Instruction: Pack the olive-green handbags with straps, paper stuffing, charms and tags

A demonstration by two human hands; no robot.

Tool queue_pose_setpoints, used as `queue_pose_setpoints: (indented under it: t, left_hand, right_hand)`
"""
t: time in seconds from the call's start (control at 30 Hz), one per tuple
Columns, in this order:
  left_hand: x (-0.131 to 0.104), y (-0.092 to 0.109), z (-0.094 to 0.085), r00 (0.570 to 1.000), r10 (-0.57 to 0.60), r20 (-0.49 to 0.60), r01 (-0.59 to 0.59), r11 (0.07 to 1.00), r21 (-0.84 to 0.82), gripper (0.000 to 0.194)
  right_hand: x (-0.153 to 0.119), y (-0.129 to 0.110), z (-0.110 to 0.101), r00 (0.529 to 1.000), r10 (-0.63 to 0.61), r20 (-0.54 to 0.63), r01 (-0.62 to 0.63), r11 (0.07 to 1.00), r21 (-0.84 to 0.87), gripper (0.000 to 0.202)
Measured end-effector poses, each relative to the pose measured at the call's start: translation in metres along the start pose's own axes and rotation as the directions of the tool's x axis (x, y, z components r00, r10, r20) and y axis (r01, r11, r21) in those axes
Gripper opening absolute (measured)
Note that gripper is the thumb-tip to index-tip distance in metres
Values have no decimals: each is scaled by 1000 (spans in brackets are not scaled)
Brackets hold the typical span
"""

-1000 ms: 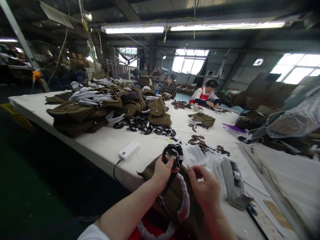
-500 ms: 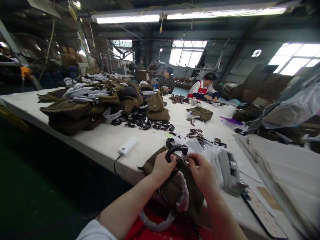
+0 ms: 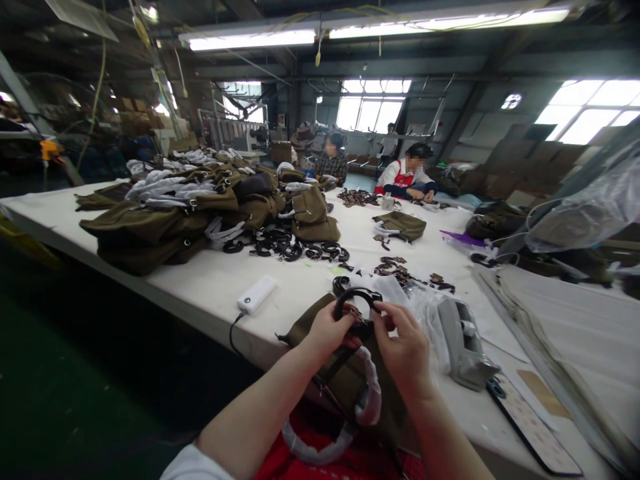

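An olive-green bag (image 3: 310, 317) leans at the table's near edge, its handles (image 3: 371, 390) wrapped in pale padding. Above it I hold a coiled black strap (image 3: 356, 293) with metal fittings. My left hand (image 3: 327, 330) is closed round the strap's left side, thumb pressed toward the fittings. My right hand (image 3: 403, 337) pinches the strap's right end between thumb and fingertips. The exact part under the right fingertips is too small to make out.
A large pile of olive bags (image 3: 150, 227) covers the table's left, with coiled black straps (image 3: 290, 248) before it. A white power bank (image 3: 257, 293), a grey tape dispenser (image 3: 460, 340) and a phone (image 3: 533, 427) lie nearby. Two people (image 3: 407, 177) sit across the table.
My right hand has shifted slightly, its fingertips now higher on the strap's right end. The strap has turned a little to the right. Another person appears in the background near the window.
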State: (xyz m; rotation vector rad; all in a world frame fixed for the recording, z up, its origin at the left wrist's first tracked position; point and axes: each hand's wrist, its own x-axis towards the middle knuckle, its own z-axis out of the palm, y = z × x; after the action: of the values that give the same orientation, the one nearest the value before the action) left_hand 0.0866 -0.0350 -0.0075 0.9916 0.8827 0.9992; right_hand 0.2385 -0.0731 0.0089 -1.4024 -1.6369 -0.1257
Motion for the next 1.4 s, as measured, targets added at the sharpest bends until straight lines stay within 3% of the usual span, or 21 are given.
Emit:
queue_pose_setpoints:
  t: [0.07,0.1,0.17,0.23,0.3,0.43,0.6,0.77,0.83,0.97,1.1,1.3,1.4]
  left_hand:
    - [1,2,-2,997,-76,14,77,993,-85,28]
    - [2,3,-3,995,-96,22,98,988,-115,27]
    - [3,2,-4,993,-111,38,116,982,-149,24]
    - [4,0,-4,992,-118,45,123,981,-147,23]
    - [4,-2,-4,991,-118,55,124,984,-126,23]
    - [6,-3,-8,990,-86,115,97,991,-95,30]
    - [14,-2,-22,988,-101,113,113,988,-109,31]
    - [17,-2,-23,988,-68,139,86,988,-131,38]
    - [16,-2,-21,987,-16,161,37,991,-127,42]
    - [16,-2,-22,983,29,179,-14,996,-88,45]
    - [17,-3,-26,988,17,155,-3,996,-89,43]
    - [16,-2,-21,997,-38,71,54,969,-240,38]
    - [14,2,-15,996,-87,-6,80,938,-338,29]
  right_hand:
    - [1,5,-3,985,142,-101,-138,989,52,28]
    - [2,8,-3,974,213,-77,-205,973,101,37]
    - [1,14,-2,946,286,152,-317,914,254,50]
    - [-1,18,2,876,249,412,-419,816,398,49]
    - [-3,20,8,826,228,516,-486,753,444,41]
    - [-5,26,17,818,333,468,-527,761,379,39]
    - [-3,37,14,815,303,493,-513,773,373,46]
    - [8,41,11,899,227,374,-343,896,281,43]
    - [12,39,13,879,211,427,-362,879,310,43]
    - [17,33,19,795,229,562,-514,746,423,47]
    - [19,30,22,804,284,522,-493,809,320,44]
    - [22,28,24,813,249,527,-513,735,444,47]
    - [18,25,30,813,245,529,-500,759,417,47]
